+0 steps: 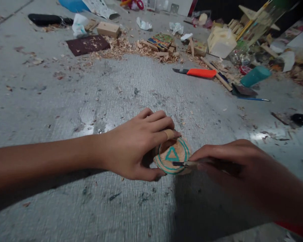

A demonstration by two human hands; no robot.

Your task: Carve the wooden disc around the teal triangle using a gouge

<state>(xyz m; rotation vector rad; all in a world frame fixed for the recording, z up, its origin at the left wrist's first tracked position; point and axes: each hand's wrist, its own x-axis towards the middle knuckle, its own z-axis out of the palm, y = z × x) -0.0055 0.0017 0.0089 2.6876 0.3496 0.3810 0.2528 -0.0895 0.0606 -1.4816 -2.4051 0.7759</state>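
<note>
Just below and right of the frame's center, we hold a round wooden disc (181,150) against a grey surface (131,215) that has a fine, streaky grain and dark stains. Its pale face has a roughly carved, hollowed middle, and teal lines mark a triangle inside curved rings near the rim. Our left hand (145,143) is partly open and arched, fingers bent along the disc's far left edge and thumb at its near left edge; a tan band (169,134) wraps one finger. Our right hand (229,163), blurred and in shadow, is closed around a slim tool, whose narrow metal tip (179,164) lies over the disc just below the triangle; whether it touches the wood we cannot tell.

Across the top of the frame we see curly, pale wood shavings (125,47) around a rectangular wooden block (108,29) and a flat, dark brown sheet (88,45) dusted with chips. At upper right of center lies a cutter (201,73) with a ribbed orange handle, beside a straight wooden stick (222,81). Farther right, we have a smooth teal cylinder (255,76) on its side and a faceted, cream-colored block (221,41).
</note>
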